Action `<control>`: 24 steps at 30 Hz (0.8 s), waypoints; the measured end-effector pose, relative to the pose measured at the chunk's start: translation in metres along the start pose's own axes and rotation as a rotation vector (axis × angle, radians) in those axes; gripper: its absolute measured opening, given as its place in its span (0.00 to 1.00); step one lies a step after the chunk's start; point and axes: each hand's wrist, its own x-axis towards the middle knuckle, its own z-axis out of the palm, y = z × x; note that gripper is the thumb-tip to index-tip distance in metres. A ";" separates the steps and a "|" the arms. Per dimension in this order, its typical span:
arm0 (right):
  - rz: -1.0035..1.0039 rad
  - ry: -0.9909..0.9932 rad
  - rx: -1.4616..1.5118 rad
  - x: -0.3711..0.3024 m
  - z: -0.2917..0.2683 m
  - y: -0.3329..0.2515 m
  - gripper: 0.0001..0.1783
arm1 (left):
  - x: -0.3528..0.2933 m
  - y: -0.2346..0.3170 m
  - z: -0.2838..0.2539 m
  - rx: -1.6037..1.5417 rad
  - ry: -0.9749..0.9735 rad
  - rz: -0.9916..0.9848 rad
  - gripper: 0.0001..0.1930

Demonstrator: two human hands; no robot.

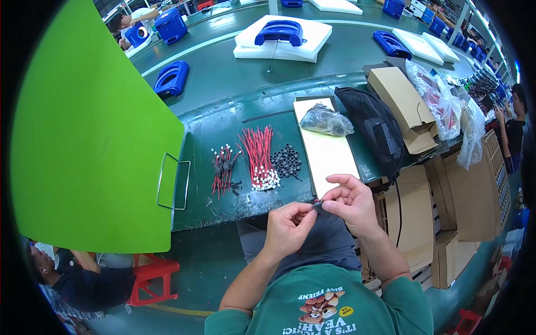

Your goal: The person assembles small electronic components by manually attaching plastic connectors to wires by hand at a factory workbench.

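Just beyond the table's front edge, my left hand (287, 228) and my right hand (354, 207) meet, both pinching a small black piece (317, 206) with a bit of red at it. My fingertips cover most of it, so its exact kind is hidden. On the green table beyond lies a bundle of red wires (257, 148) with white connectors at their near ends. Right of it sits a heap of small black rings (286, 161). To the left, a smaller pile of red wires with black pieces on them (224, 164) is spread out.
A green panel (95, 134) with a metal handle stands left. A pale board (329, 153) bears a clear bag of dark parts (326, 120); right are a black mesh bag (373, 128) and cardboard boxes (399, 103). Blue housings (279, 32) sit behind. Other people are nearby.
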 end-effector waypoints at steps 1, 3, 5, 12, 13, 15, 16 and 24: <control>-0.001 -0.003 -0.001 0.001 0.000 0.003 0.23 | -0.002 0.000 -0.001 -0.012 0.000 0.032 0.04; -0.103 0.013 -0.180 0.001 0.000 0.007 0.24 | -0.003 0.000 -0.002 -0.025 0.002 0.067 0.03; -0.134 0.023 -0.273 -0.001 0.001 0.007 0.24 | -0.005 0.000 -0.003 -0.027 -0.007 0.070 0.03; -0.491 0.145 -0.657 -0.001 0.003 0.000 0.26 | -0.008 -0.004 -0.007 -0.197 0.004 0.012 0.04; -0.480 0.174 -0.608 0.001 0.002 -0.002 0.18 | -0.010 -0.001 -0.007 -0.248 -0.023 -0.022 0.04; -0.319 0.083 -0.452 0.001 -0.007 0.002 0.13 | -0.011 0.002 -0.009 -0.300 -0.048 -0.055 0.04; -0.160 -0.003 -0.293 0.002 -0.010 0.003 0.09 | -0.011 0.003 -0.011 -0.306 -0.086 -0.057 0.05; -0.192 0.080 -0.372 -0.002 0.000 -0.004 0.04 | -0.010 0.028 -0.018 0.321 0.225 0.513 0.07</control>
